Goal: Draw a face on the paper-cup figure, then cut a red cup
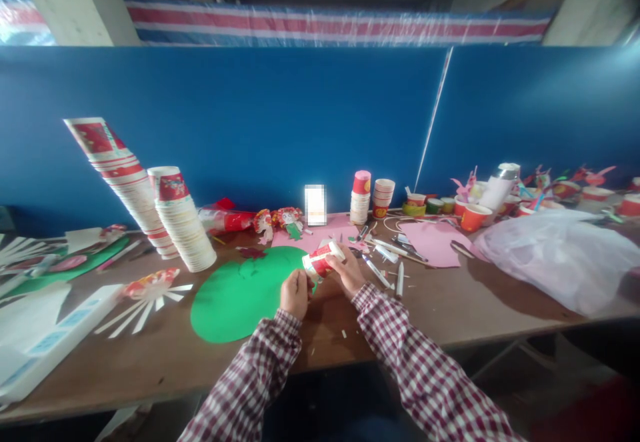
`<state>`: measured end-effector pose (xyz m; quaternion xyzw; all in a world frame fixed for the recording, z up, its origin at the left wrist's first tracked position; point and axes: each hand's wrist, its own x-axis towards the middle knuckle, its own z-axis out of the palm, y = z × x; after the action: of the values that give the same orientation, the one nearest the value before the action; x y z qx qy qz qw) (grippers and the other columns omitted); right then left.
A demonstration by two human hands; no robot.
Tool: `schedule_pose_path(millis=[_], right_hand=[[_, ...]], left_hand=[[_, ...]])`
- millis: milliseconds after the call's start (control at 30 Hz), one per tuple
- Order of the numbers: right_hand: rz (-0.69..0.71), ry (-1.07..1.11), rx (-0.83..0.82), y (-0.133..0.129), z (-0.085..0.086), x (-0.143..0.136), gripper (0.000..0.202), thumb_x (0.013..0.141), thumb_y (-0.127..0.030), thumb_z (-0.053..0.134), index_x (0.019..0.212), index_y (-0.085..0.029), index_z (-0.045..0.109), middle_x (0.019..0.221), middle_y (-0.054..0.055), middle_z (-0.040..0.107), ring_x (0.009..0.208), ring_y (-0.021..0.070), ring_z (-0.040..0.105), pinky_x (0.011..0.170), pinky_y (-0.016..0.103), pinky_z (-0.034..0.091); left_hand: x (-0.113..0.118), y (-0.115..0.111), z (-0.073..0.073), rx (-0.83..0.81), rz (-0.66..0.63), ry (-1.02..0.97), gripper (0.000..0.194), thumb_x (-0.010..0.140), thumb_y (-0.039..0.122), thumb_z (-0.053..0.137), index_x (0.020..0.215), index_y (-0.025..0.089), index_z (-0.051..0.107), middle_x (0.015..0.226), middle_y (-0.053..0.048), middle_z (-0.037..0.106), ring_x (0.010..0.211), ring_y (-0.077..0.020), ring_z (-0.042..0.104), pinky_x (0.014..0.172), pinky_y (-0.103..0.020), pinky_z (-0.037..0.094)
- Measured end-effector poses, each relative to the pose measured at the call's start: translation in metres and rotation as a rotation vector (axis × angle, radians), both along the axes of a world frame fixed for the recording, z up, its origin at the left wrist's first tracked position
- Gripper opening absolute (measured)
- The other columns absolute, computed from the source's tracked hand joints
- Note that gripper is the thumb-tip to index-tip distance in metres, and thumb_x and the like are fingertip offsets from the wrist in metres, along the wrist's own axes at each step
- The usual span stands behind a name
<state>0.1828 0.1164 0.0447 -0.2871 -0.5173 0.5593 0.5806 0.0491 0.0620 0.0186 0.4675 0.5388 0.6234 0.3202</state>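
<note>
While the right hand has its fingers closed round a red-and-white paper cup, tilted on its side over the surface, the left hand curls in at the cup's seven o'clock; whether those fingers grip anything, I cannot tell. From the cup, a green sheet lies toward eight o'clock, a pink-topped cup stack stands at one, and a whitish plastic bag sits at three.

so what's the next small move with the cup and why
Perhaps turn the paper cup slightly with the right hand: it grips the cup, tilted, by one end, and the left hand sits at the other, apparently placed to work there.
</note>
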Motion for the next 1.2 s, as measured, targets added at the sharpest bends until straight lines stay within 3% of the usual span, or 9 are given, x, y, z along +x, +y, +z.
schedule_pose_path(millis=[167, 367, 600, 800, 967, 1200], right_hand=[[-0.008, 0.008, -0.039, 0.0, 0.0, 0.002, 0.035, 0.068, -0.035, 0.069, 0.1, -0.023, 0.059, 0.09, 0.002, 0.062, 0.079, 0.0171, 0.056, 0.075, 0.031, 0.045], [0.035, -0.065, 0.022, 0.0, -0.003, 0.0, 0.043, 0.065, -0.034, 0.071, 0.103, -0.019, 0.057, 0.091, 0.003, 0.062, 0.08, 0.0177, 0.057, 0.075, 0.032, 0.045], [0.018, -0.072, 0.017, -0.001, 0.0, -0.001, 0.041, 0.064, -0.033, 0.071, 0.1, -0.019, 0.057, 0.089, 0.002, 0.061, 0.078, 0.0166, 0.055, 0.074, 0.03, 0.046], [0.003, -0.03, -0.006, 0.002, -0.002, 0.002, 0.038, 0.065, -0.033, 0.069, 0.099, -0.02, 0.058, 0.087, 0.002, 0.061, 0.077, 0.0164, 0.056, 0.074, 0.03, 0.046], [0.06, -0.023, -0.017, 0.001, -0.006, -0.001, 0.049, 0.062, -0.032, 0.074, 0.105, -0.02, 0.056, 0.093, 0.002, 0.062, 0.081, 0.0166, 0.057, 0.076, 0.03, 0.046], [-0.003, -0.004, -0.03, 0.001, -0.011, -0.01, 0.049, 0.057, -0.034, 0.078, 0.098, -0.02, 0.054, 0.08, -0.001, 0.059, 0.069, 0.0133, 0.055, 0.067, 0.028, 0.047]], left_hand=[[-0.004, 0.003, -0.001, -0.024, -0.001, -0.106, 0.056, 0.075, 0.069, 0.042, 0.071, 0.015, 0.055, 0.05, 0.004, 0.049, 0.032, -0.006, 0.039, 0.03, -0.018, 0.029], [-0.004, 0.003, 0.001, -0.041, -0.006, -0.095, 0.048, 0.063, 0.062, 0.064, 0.061, 0.016, 0.052, 0.042, 0.007, 0.045, 0.03, -0.0043, 0.035, 0.029, -0.016, 0.025], [-0.002, 0.002, -0.001, -0.042, -0.029, -0.103, 0.048, 0.069, 0.063, 0.056, 0.056, 0.017, 0.049, 0.04, 0.005, 0.045, 0.029, -0.0052, 0.036, 0.028, -0.017, 0.026], [-0.003, 0.003, -0.002, -0.062, -0.033, -0.201, 0.053, 0.075, 0.068, 0.044, 0.068, 0.015, 0.053, 0.047, 0.004, 0.05, 0.03, -0.0056, 0.037, 0.027, -0.017, 0.024], [-0.002, 0.003, 0.002, -0.053, -0.046, -0.175, 0.048, 0.066, 0.062, 0.062, 0.062, 0.016, 0.05, 0.04, 0.007, 0.044, 0.03, -0.0037, 0.035, 0.028, -0.015, 0.024], [0.002, 0.0, 0.007, -0.036, -0.07, -0.118, 0.049, 0.063, 0.062, 0.065, 0.059, 0.015, 0.053, 0.039, 0.004, 0.051, 0.031, -0.0061, 0.042, 0.031, -0.016, 0.034]])
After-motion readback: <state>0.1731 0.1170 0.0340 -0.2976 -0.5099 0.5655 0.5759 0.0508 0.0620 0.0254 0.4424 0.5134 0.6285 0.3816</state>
